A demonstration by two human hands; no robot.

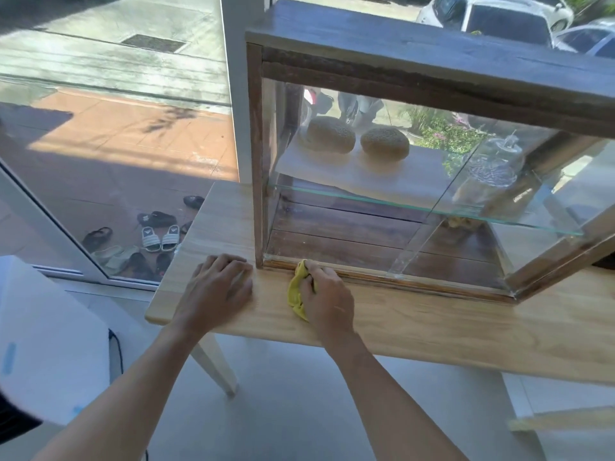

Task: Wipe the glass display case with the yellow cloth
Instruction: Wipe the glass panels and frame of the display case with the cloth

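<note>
The left hand [219, 287] rests flat on the wooden table [432, 327], fingers together, just beside the case's corner post. The right hand [327, 299] grips the bunched yellow cloth [294, 294], pressing it against the bottom rail of the glass display case [416, 61]. Inside, two round buns [356, 139] sit on the glass shelf [366, 191]. Beyond the window, sandals [159, 237] lie on the pavement.

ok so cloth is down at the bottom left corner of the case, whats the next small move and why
Probably slide the right hand rightward along the case's bottom rail. It grips the yellow cloth bunched against the lower left corner of the glass display case, so nearly the whole rail lies to the right. The left hand rests flat on the wooden table, steadying.
</note>
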